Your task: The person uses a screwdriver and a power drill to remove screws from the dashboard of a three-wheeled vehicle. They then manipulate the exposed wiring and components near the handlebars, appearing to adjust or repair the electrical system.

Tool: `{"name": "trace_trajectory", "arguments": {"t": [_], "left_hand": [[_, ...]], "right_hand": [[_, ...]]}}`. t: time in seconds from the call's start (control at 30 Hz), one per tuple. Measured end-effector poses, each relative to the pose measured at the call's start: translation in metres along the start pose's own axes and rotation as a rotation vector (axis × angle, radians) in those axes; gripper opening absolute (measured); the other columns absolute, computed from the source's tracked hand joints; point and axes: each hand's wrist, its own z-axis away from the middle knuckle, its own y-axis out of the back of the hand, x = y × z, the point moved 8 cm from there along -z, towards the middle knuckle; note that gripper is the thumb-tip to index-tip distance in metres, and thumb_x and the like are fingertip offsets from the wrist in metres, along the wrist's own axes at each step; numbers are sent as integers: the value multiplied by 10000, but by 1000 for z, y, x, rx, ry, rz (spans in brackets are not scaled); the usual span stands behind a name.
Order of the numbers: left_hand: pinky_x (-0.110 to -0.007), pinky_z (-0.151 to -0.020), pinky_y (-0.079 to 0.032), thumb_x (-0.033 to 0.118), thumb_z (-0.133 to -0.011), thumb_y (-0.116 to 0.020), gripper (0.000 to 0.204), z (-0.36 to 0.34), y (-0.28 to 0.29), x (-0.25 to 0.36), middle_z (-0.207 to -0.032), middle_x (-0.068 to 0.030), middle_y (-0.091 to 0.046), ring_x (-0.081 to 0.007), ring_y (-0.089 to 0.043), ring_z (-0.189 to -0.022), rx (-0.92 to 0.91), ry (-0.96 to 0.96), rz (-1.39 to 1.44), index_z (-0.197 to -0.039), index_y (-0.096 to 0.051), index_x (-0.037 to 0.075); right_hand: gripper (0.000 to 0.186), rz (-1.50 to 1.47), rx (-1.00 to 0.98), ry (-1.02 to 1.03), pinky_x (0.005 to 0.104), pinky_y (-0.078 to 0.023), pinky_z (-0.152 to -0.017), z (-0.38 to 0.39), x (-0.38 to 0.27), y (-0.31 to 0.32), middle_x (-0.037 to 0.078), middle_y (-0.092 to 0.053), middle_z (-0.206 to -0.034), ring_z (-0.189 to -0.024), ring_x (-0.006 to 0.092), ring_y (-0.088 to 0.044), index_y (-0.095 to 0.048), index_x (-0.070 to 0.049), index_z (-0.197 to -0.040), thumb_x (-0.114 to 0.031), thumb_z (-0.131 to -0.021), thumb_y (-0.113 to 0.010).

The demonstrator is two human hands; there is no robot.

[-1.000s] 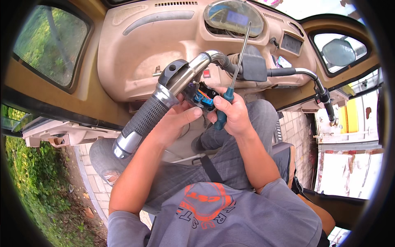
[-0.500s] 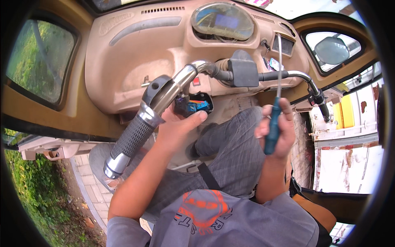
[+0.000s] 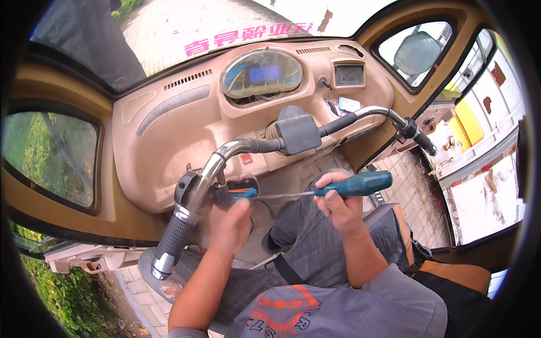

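Note:
My right hand (image 3: 342,209) grips a screwdriver (image 3: 363,183) by its teal handle. The shaft lies nearly level, pointing left, with its tip close to a small black case (image 3: 248,184); whether they touch I cannot tell. That case is open-topped, with blue and orange parts showing inside. Closed around its near side is my left hand (image 3: 230,230), thumb on top and fingers mostly hidden beneath. The case sits just under the chrome handlebar (image 3: 213,167), right of its black clamp.
A textured black grip (image 3: 174,235) slants down at left. The dashboard (image 3: 169,163) carries a round-topped instrument display (image 3: 262,73) and a key (image 3: 324,83) in its switch. The far handlebar grip (image 3: 424,142) reaches right. My knees in grey trousers are below.
The screwdriver has swung from upright to nearly level, its tip now by the case. My left thumb has come down toward the case. The view has shifted, showing more windscreen.

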Motion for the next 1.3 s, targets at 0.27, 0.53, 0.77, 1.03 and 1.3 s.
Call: {"name": "trace_trajectory", "arguments": {"t": [0.27, 0.53, 0.77, 1.03, 1.3], "left_hand": [[-407, -971, -537, 202, -887, -730, 517, 6, -6, -5, -1172, -161, -661, -275, -676, -1074, -2, 24, -74, -1322, -501, 41], [-325, -974, -482, 52, -837, -787, 595, 5, 3, 7, -1200, -72, -600, -164, -601, -1086, 96, -145, -327, -1332, -457, 32], [-349, -1006, -495, 4, -804, -806, 665, 4, 5, 9, -1239, -99, -591, -181, -608, -1130, 119, -123, -349, -1355, -435, 11], [-351, -990, -508, 4, -805, -809, 672, 6, 4, 11, -1236, -108, -593, -183, -609, -1129, 102, -108, -310, -1354, -421, -5], [-348, -995, -494, 17, -795, -815, 638, 3, 8, 11, -1201, -99, -631, -178, -620, -1113, 87, -82, -359, -1330, -468, 4]], "right_hand": [[157, 45, -87, -10, 261, -438, -606, -1, 37, -42, 47, -592, -850, -679, 128, -546, -637, -21, -1051, -137, -957, -682], [141, 363, -139, 156, 286, -560, -685, -3, 8, -47, 160, -711, -918, -770, 197, -720, -689, 51, -1025, -59, -946, -649], [119, 496, -155, 261, 273, -555, -653, -22, -6, -62, 165, -706, -906, -720, 173, -715, -672, 50, -1032, -26, -946, -637], [96, 521, -193, 246, 286, -546, -634, -31, 8, -72, 152, -709, -872, -697, 196, -701, -684, 33, -989, -32, -922, -662], [99, 411, -214, 164, 282, -541, -631, -34, 14, -66, 146, -696, -845, -704, 182, -700, -683, 39, -992, -24, -925, -648]]}}
